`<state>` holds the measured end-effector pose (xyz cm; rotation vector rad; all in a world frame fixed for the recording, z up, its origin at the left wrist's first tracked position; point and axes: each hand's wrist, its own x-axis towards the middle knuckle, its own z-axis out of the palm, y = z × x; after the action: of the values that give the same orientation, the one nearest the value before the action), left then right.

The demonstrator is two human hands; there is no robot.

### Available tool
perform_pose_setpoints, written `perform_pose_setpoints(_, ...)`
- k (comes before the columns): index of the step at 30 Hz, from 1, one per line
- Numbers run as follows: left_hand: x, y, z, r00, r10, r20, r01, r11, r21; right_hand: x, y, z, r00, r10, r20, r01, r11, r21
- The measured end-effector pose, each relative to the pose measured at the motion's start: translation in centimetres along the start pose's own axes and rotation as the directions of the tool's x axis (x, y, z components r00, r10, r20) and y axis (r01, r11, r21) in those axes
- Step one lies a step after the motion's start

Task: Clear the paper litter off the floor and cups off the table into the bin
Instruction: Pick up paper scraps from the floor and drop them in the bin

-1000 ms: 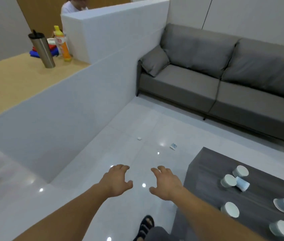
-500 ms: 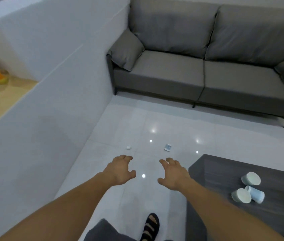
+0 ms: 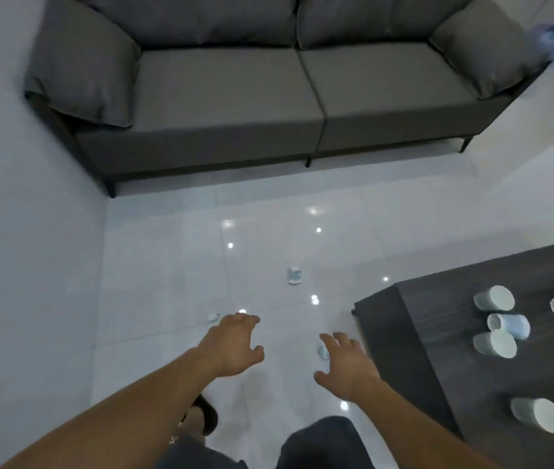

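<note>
A grey sofa (image 3: 235,96) lines the far edge of the floor (image 3: 167,265). Pale cups (image 3: 494,298) lie tipped over near the left corner of the dark tabletop (image 3: 438,316). Both grips are spread and empty. The left grip (image 3: 235,346) is just beside a crumpled scrap (image 3: 213,316), and the right grip (image 3: 346,363) is just beside a second scrap (image 3: 322,351). A folded paper (image 3: 295,275) lies nearer the sofa, its long axis pointing toward the sofa.

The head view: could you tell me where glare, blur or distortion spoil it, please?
Head view: bright glare spots dot the glossy floor, one beside the left hand; the cups on the table are softly blurred; a blue thing at top right is motion-smeared; the sofa bows from wide-angle distortion.
</note>
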<state>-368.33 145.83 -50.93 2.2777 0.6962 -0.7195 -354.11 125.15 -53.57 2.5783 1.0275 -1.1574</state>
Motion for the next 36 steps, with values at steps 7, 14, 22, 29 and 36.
perform_pose_setpoints(7, 15.4, -7.7, 4.9, 0.986, 0.076, 0.147, -0.088, 0.993, 0.074, 13.5, 0.7, 9.5, 0.984, 0.174, 0.044, -0.179, 0.973, 0.147)
perform_pose_setpoints(14, 34.5, -10.8, 17.9, 0.958, 0.203, 0.202, -0.231, 0.965, 0.122, 29.9, 10.2, 22.4, 0.939, 0.337, 0.062, -0.343, 0.925, 0.162)
perform_pose_setpoints(22, 48.2, -16.0, 29.6, 0.936, 0.287, 0.206, -0.310, 0.946, 0.092, 43.1, 17.5, 35.9, 0.901, 0.431, 0.061, -0.434, 0.897, 0.086)
perform_pose_setpoints(29, 49.6, -15.6, 32.6, 0.926, 0.284, 0.249, -0.281, 0.958, -0.046, 45.1, 17.1, 38.8, 0.898, 0.423, -0.119, -0.402, 0.901, 0.166)
perform_pose_setpoints(36, 44.3, -16.7, 26.0, 0.978, 0.082, 0.192, 0.017, 0.885, -0.465, 43.9, 3.1, 29.4, 0.857, -0.015, -0.515, 0.166, 0.954, 0.249)
